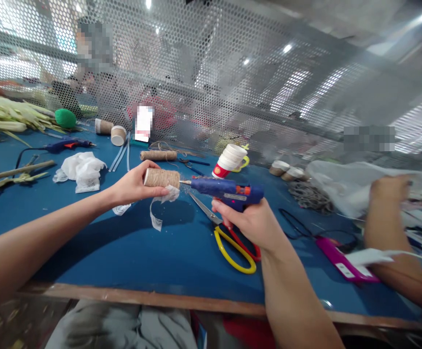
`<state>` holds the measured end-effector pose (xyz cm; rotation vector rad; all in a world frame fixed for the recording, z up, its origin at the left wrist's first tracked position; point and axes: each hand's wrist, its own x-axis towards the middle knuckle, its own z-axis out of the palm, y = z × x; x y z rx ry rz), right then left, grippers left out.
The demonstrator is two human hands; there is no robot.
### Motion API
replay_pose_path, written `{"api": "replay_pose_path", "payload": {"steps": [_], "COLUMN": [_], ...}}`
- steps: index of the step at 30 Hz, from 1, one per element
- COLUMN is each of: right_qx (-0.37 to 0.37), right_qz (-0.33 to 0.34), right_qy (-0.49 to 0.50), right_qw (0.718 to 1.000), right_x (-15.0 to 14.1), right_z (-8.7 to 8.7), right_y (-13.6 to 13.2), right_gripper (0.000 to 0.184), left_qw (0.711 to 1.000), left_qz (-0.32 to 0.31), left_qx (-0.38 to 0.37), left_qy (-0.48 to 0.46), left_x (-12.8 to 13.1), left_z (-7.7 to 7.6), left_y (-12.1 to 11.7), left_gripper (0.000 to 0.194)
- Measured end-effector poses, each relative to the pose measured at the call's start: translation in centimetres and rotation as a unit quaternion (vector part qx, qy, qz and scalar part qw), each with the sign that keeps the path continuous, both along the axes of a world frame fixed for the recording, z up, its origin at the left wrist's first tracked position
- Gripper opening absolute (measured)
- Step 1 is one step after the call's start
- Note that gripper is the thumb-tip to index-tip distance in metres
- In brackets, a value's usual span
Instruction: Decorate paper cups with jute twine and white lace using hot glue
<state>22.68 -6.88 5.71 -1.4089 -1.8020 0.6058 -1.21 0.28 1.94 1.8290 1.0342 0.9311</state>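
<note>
My left hand (pixel 147 182) is closed round a twine-wrapped paper cup (pixel 163 178), which lies on its side above the table. A strip of white lace (pixel 155 215) hangs from the cup's lower edge. In my right hand (pixel 258 220) is a blue hot glue gun (pixel 225 189), its metal nozzle at or very close to the cup's right end; contact cannot be made out. Below the gun lie scissors (pixel 235 254) with yellow and red handles. A stack of paper cups (pixel 231 157) stands tilted just behind the gun.
At the left are crumpled white lace (pixel 82 169), a second glue gun (pixel 67 144) and corn husks (pixel 10 116). Clear glue sticks (pixel 121 155), a twine roll (pixel 158 155) and a phone (pixel 143 123) are farther back. A co-worker's arm (pixel 385 223) reaches in near a purple power strip (pixel 345 261).
</note>
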Motion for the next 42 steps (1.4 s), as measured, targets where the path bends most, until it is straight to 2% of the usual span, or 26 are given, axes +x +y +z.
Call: {"api": "replay_pose_path", "payload": {"steps": [9,19,26,35,42], "right_qx": [-0.015,0.002,0.014,-0.003,-0.013], "right_qz": [-0.033,-0.028,-0.034,0.040,0.053], "right_qy": [-0.040,-0.049,-0.062,-0.031,-0.020], "right_qw": [0.999,0.998,0.997,0.999,0.998], "right_x": [-0.10,-0.10,-0.04,0.38,0.41], "right_z": [0.00,0.17,0.11,-0.06,-0.12], "right_y": [-0.17,-0.21,-0.05,0.22,0.40], "right_gripper": [0.026,0.025,0.032,0.024,0.024], "left_qw": [1.000,1.000,1.000,0.999,0.997], "left_qz": [0.003,-0.001,-0.009,-0.018,-0.028], "left_qx": [-0.004,0.002,0.000,-0.035,-0.049], "left_qy": [0.008,0.007,-0.002,-0.034,-0.055], "left_x": [-0.02,-0.14,-0.06,0.08,0.03], "left_z": [0.14,-0.21,-0.08,0.05,0.06], "left_y": [-0.06,0.23,0.07,-0.17,-0.11], "left_gripper": [0.053,0.055,0.052,0.050,0.049]}}
